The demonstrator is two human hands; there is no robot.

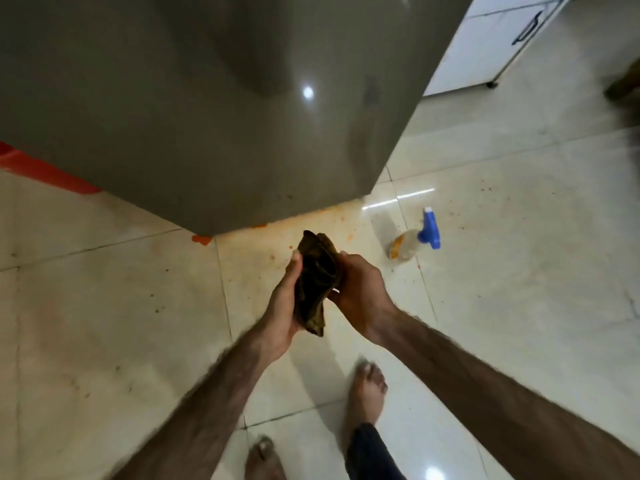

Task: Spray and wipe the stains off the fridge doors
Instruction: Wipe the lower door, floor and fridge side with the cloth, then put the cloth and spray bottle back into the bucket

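Both hands hold a dark cloth (316, 285) in front of the grey fridge door (221, 109).
The left hand (282, 306) and right hand (360, 296) each curl a grip around it; the spray bottle (415, 239) stands on the floor beyond the right grip.

Grey fridge door (207, 109) with faint smudges; dark brown-olive cloth (317, 282); clear spray bottle (414, 242) with a blue trigger head, far right; cream floor tiles (519, 271) speckled orange; white cabinet (485, 46)
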